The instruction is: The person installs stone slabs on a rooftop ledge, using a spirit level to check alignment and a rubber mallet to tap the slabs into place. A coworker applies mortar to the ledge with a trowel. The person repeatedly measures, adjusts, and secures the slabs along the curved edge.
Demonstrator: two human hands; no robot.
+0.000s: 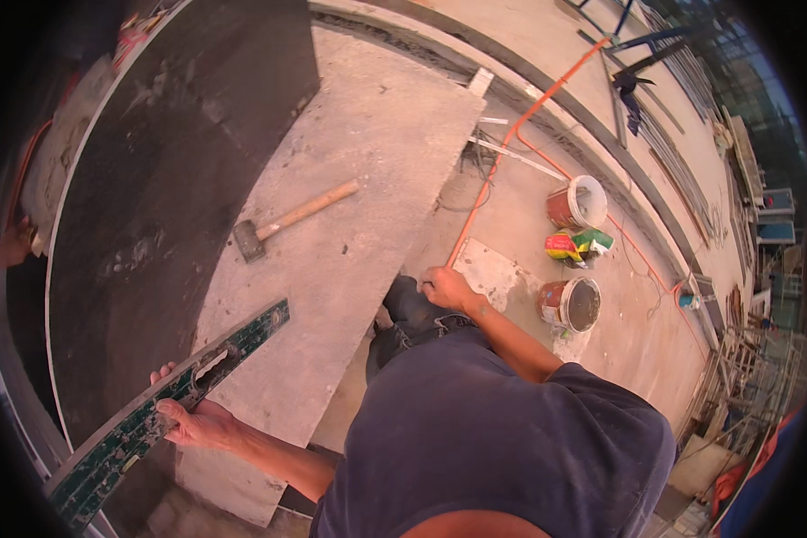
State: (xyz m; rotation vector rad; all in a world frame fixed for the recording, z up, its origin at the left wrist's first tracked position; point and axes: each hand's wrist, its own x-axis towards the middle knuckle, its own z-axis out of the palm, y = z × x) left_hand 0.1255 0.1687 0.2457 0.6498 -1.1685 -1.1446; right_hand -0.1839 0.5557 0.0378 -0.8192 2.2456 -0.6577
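The left hand (pixel 188 423) is clamped on a long, scuffed green spirit level (pixel 188 384), some fingers hidden behind it; its lower end fades into the dark rim. Its upper end shows over a broad, pale grey flat board (pixel 377 117); contact I can't tell. The right hand (pixel 448 289) curls beside dark trousers (pixel 412 309), its grip unclear.

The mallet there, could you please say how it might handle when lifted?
The mallet is probably head-heavy, given its blocky dark head on a slim wooden handle. Its straight handle looks stiff; the head's shape may stop it rolling.
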